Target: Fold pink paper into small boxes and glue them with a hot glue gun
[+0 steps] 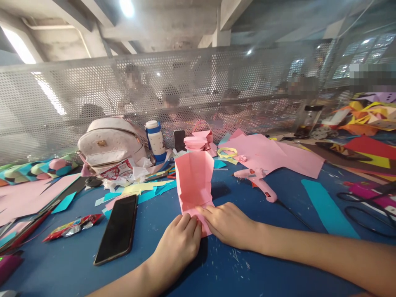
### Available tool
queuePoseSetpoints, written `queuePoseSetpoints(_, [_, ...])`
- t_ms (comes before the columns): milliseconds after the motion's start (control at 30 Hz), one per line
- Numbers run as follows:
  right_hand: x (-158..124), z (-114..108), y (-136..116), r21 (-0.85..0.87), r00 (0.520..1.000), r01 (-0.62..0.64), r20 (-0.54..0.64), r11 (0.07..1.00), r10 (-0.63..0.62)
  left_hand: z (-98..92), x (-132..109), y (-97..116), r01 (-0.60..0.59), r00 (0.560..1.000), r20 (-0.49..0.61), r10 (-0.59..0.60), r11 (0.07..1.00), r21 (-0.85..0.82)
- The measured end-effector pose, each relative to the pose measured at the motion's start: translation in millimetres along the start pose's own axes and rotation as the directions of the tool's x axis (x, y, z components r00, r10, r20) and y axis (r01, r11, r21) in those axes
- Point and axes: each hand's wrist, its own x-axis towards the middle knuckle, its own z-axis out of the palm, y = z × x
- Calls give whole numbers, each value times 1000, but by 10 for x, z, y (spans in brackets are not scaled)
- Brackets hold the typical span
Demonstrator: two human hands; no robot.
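A folded pink paper piece (195, 177) stands in the middle of the blue table, its back part upright and creased, its front part lying toward me. My left hand (181, 239) is closed on the front part, fingers curled against the paper. From the right, my right hand (229, 225) presses on the same part, its fingers together and thumb side near the left fingertips. The fingertips partly hide the front fold. Behind the upright part sits a small pink paper model (199, 142). A pink glue gun (257, 181) lies to the right, with its cord running toward my right forearm.
A black phone (117, 229) and a red snack wrapper (74, 227) lie to the left. Farther back are a white backpack (111, 142), a bottle (155, 140) and pink sheets (266, 152). A blue strip (328, 208) lies right. A perforated metal screen (192, 95) borders the table, with people beyond.
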Motion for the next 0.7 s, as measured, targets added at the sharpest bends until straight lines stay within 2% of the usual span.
queuePoseSetpoints(267, [-54,2,24,23,996,40,-79,999,-38,-5,-2,3,-2,1000,-32,2,1000,11])
queuePoseSetpoints(467, [119,-63,43,45,997,-59,59,997,57,18,-16,2,13,1000,-9,-13,1000,0])
queuePoseSetpoints(700, [323,-147,5,90,988,-92,132,992,79,40,-21,-1,0,999,-42,0,1000,-6])
